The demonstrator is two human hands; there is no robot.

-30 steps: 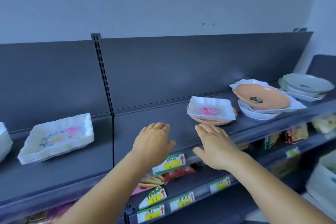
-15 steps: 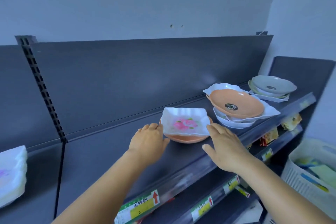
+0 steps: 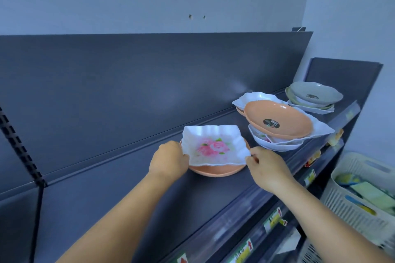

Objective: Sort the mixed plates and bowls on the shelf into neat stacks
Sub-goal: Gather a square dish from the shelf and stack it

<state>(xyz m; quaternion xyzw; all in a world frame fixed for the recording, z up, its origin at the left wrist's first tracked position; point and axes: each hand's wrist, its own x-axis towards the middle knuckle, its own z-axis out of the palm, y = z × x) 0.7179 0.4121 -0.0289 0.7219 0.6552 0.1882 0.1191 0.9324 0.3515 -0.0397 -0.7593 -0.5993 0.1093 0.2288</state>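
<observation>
A white square dish with pink roses (image 3: 213, 147) lies on an orange round plate (image 3: 215, 172) on the dark shelf (image 3: 119, 194). My left hand (image 3: 168, 161) grips the dish's left edge. My right hand (image 3: 267, 168) pinches its front right corner. To the right stands a mixed pile: an orange oval plate (image 3: 277, 119) on white scalloped dishes (image 3: 275, 143). Farther right is a stack topped by a grey-green bowl (image 3: 316, 94).
The shelf's dark back panel (image 3: 149, 83) rises behind the dishes. Lower shelves with price tags (image 3: 271, 220) run below the front edge. A cream plastic basket (image 3: 361, 196) with packets stands at the lower right.
Both hands reached forward and took hold of the rose dish, left hand at its left edge, right hand at its front right corner. The view came closer and shifted right.
</observation>
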